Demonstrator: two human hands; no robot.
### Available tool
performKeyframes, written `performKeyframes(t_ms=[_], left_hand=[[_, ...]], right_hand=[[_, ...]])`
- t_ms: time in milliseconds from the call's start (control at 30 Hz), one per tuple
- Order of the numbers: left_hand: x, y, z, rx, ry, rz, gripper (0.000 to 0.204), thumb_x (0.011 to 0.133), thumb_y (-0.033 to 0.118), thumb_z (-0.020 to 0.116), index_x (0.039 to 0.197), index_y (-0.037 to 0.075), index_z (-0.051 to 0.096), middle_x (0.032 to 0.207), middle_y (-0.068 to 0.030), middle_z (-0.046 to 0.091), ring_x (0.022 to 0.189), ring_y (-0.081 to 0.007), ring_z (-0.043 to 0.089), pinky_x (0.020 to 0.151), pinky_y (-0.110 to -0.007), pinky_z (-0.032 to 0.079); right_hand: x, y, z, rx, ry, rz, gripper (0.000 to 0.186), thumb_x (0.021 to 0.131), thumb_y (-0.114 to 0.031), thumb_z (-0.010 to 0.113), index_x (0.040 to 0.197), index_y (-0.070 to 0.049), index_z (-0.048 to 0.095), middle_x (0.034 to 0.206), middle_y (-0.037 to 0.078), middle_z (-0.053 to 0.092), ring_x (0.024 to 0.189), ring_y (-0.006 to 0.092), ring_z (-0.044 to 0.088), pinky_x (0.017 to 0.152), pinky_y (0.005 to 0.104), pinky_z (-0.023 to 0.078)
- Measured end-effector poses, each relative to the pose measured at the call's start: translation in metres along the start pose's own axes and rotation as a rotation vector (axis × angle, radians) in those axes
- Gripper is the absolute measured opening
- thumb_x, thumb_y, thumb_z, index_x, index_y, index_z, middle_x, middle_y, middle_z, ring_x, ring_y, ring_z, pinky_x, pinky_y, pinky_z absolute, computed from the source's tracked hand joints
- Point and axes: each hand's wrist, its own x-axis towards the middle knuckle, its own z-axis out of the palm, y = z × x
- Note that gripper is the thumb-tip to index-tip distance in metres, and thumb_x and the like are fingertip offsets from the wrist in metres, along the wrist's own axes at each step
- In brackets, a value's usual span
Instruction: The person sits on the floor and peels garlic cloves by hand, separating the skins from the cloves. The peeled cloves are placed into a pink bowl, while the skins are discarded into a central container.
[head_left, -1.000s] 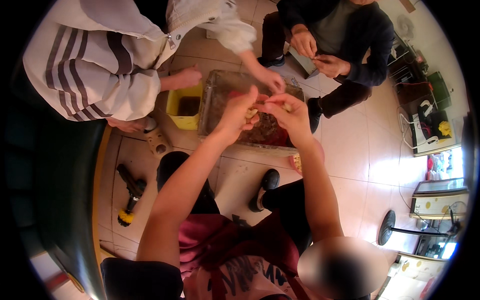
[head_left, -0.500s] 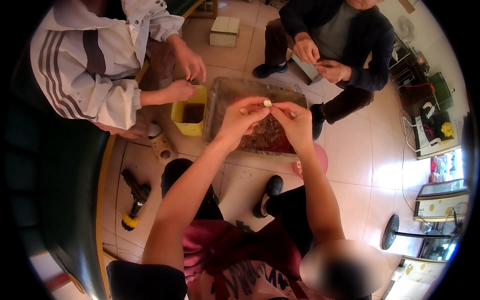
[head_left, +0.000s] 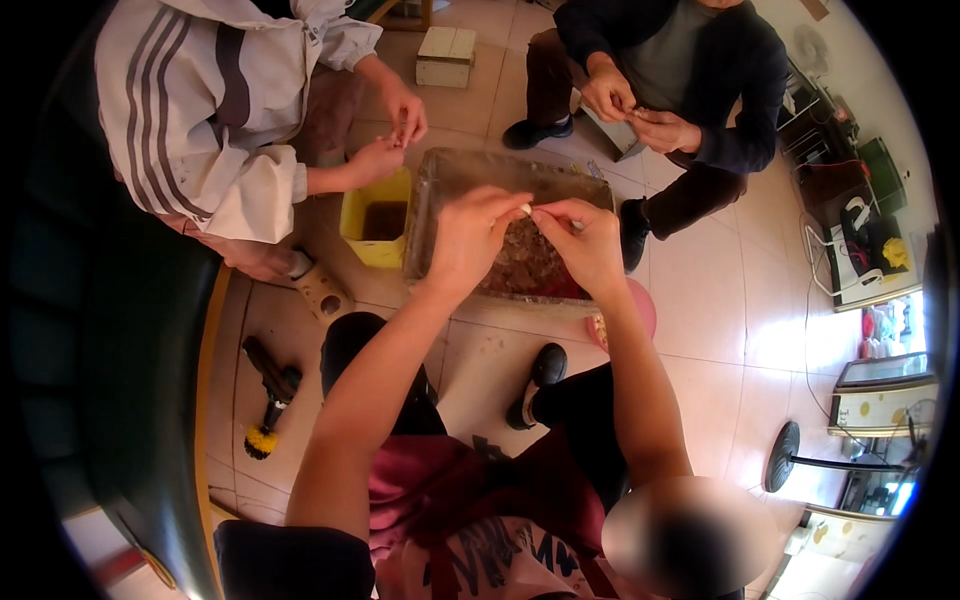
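My left hand and my right hand meet over a large, grimy tub holding brown, flaky debris on red. Both pinch a small pale piece between fingertips, likely too small to name exactly. Beside the tub stand a yellow container with brown contents and, by my right forearm, a pink bowl with pale bits, partly hidden by that arm.
Two co-workers work with their hands, one in a striped pale jacket, one in dark clothes. A green bench, brush tool, wooden box and fan base with cord surround us.
My hands have turned and drawn together at the fingertips around the pale piece. The striped-jacket co-worker's hands have moved from over the tub back to above the yellow container.
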Motion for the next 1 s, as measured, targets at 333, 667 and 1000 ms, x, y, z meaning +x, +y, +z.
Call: performKeyframes(t_ms=[333,667,1000], left_hand=[[0.004,0.001,0.003,-0.431,-0.055,-0.3,0.019,0.087,0.003,0.061,0.104,0.001,0.068,0.087,-0.006,0.067,0.073,-0.0096,0.063,0.058,-0.023,0.049],[0.004,0.0,-0.014,-1.018,-0.238,-0.992,0.031,0.087,0.024,0.068,0.105,0.0,0.062,0.091,-0.0038,0.062,0.055,-0.0006,0.037,0.043,-0.014,0.025],[0.005,-0.003,-0.017,-1.129,-0.281,-0.975,0.027,0.087,0.02,0.068,0.104,0.0,0.061,0.09,-0.0047,0.061,0.054,0.0,0.039,0.04,-0.013,0.027]], right_hand=[[0.002,0.005,0.002,0.082,0.065,0.074,0.01,0.074,-0.006,0.068,0.077,-0.001,0.06,0.058,0.001,0.045,0.057,0.0063,0.042,0.053,0.023,0.038],[-0.003,-0.007,0.011,-0.242,0.102,-0.403,0.015,0.07,0.001,0.069,0.078,-0.006,0.058,0.066,0.006,0.051,0.051,0.017,0.05,0.048,0.0274,0.042],[-0.004,-0.007,0.012,-0.152,0.093,-0.311,0.013,0.071,0.004,0.068,0.079,-0.003,0.06,0.064,0.004,0.049,0.053,0.0116,0.042,0.049,0.0248,0.036]])
